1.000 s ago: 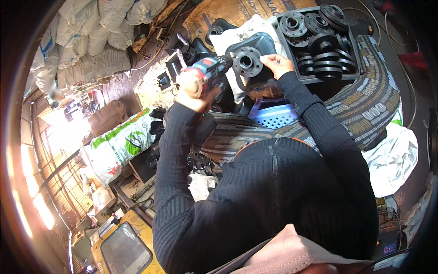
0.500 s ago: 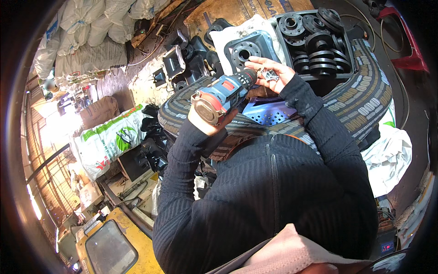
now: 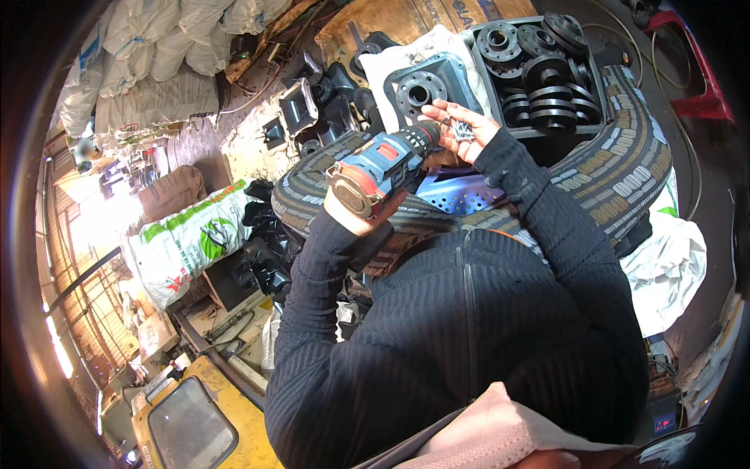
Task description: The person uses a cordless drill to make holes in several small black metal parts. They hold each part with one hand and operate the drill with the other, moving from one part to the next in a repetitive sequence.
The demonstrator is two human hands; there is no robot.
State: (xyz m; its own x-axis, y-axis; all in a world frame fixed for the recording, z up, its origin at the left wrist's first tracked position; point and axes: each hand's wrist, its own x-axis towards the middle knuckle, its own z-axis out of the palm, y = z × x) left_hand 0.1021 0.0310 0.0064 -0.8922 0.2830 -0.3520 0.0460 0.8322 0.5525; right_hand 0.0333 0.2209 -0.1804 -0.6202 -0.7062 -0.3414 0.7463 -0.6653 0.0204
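My left hand is closed round the grip of a blue and black cordless drill, whose chuck points up and to the right. Several small silver screws lie in the half-cupped palm of my right hand. The fingers of that hand reach the chuck's front end, and whatever sits in its tip is hidden there. Just beyond is a dark square metal plate with a round, holed flange, lying on a white sack. Below my right hand shows a bluish-purple perforated metal piece.
A grey crate of black round flanges stands at the far right. Striped padding curves around the front of the work spot. Black metal parts are heaped left of the plate. A yellow machine stands at lower left.
My right hand has shifted slightly, its fingers curling a little more about the screws. The drill's front end has dipped slightly and stays beside the fingers.
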